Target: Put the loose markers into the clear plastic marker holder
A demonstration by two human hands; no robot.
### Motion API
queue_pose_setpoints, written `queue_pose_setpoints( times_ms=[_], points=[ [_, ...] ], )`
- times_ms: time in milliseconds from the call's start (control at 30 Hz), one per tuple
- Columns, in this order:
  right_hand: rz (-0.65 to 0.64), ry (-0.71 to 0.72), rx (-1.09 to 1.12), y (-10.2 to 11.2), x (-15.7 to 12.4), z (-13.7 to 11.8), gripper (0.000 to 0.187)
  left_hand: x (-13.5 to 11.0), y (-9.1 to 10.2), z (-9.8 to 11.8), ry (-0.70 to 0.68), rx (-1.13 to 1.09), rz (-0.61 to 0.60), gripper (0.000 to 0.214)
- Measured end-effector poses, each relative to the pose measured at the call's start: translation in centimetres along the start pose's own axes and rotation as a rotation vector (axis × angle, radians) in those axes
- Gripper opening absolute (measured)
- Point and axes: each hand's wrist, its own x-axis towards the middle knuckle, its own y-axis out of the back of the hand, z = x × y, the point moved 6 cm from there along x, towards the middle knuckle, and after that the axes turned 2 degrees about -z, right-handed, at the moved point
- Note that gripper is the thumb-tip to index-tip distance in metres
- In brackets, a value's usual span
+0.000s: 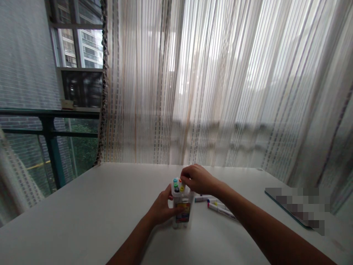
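A clear marker box (182, 209) stands upright on the white bench (82, 213), its long side going straight up and down, and its open top faces the ceiling. The left hand (162, 209) wraps around the box's side, its grip clamped on the box to keep it steady. The right hand (197, 178) sits on top of the box, fingers pinched on a marker cap (180, 181) there. It looks like the step of getting a marker in or out of the box. The next move calls for a straight up-or-down pull. Loose markers (217, 207) lie flat just right of the box. A curtain (220, 81) hangs behind it.
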Motion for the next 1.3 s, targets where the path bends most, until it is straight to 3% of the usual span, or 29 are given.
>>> queue_pose_setpoints(
  times_ms=[200,433,667,867,1033,1133,1300],
  points=[
    [0.063,0.036,0.012,0.5,0.1,-0.7,0.019,0.1,0.1,-0.2,0.01,0.0,0.003,0.053],
    [-0.062,0.035,-0.108,-1.6,0.1,-1.0,0.02,0.0,0.0,-0.1,-0.005,-0.002,-0.005,0.052],
    [-0.117,0.038,-0.059,-1.4,0.1,-0.8,0.02,0.1,0.0,-0.1,-0.003,0.003,-0.002,0.053],
    [-0.054,-0.003,0.137,-0.4,-0.1,0.8,0.023,0.1,0.0,0.1,0.008,-0.005,-0.004,0.053],
    [0.049,-0.087,0.192,-0.1,-0.5,3.6,0.025,0.0,0.0,0.0,0.025,0.015,0.005,0.054],
    [0.035,-0.16,0.091,-2.0,-0.9,5.8,0.026,0.0,0.0,-0.1,0.019,0.016,-0.001,0.055],
    [-0.233,-0.224,-0.147,-8.7,-2.3,8.5,0.028,0.1,0.0,0.0,0.016,-0.003,-0.002,0.056]
  ],
)
